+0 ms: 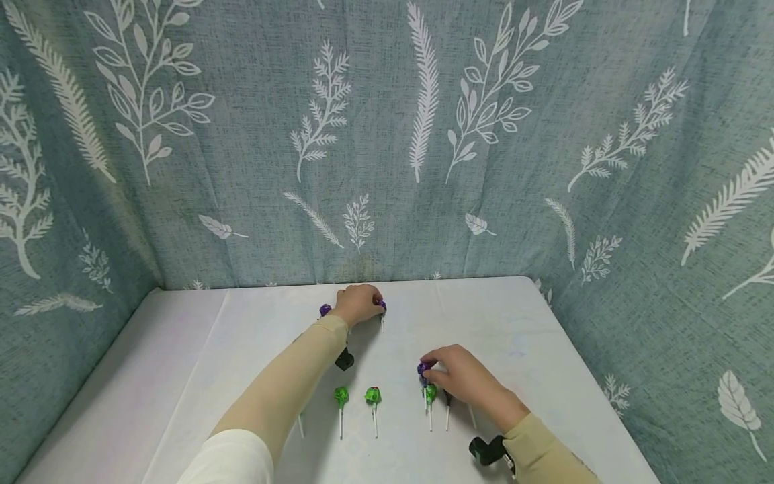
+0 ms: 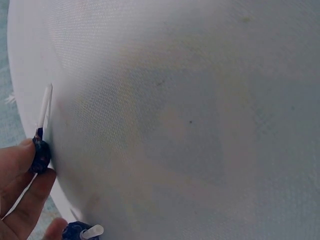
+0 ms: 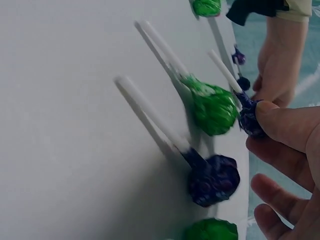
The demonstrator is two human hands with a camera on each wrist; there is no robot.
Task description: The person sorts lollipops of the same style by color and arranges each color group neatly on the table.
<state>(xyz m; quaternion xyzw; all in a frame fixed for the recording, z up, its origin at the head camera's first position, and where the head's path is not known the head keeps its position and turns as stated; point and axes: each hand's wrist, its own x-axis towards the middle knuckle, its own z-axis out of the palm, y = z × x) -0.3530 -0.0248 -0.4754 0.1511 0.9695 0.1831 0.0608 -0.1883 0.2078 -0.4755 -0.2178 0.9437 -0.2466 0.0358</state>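
Note:
Near the table's far edge, my left hand (image 1: 358, 304) pinches a purple-wrapped lollipop (image 1: 382, 306) by its candy end. In the left wrist view, thumb and finger grip that lollipop's dark wrapper (image 2: 41, 157), its white stick pointing up; a second purple lollipop (image 2: 75, 231) is close to the other fingers. Over the right half of the table, my right hand (image 1: 464, 380) holds another purple lollipop (image 3: 251, 120) between thumb and forefinger. Beside it lie a green lollipop (image 3: 214, 107), a purple lollipop (image 3: 214, 181) and another green one (image 3: 212, 230), partly cut off by the frame.
Two green lollipops (image 1: 341, 395) lie mid-table, sticks toward me. A further stick (image 1: 301, 425) shows beside my left forearm, its candy hidden. Black wrist devices (image 1: 486, 450) are worn on both arms. A leaf-patterned curtain (image 1: 375, 134) surrounds the white table (image 1: 199, 376).

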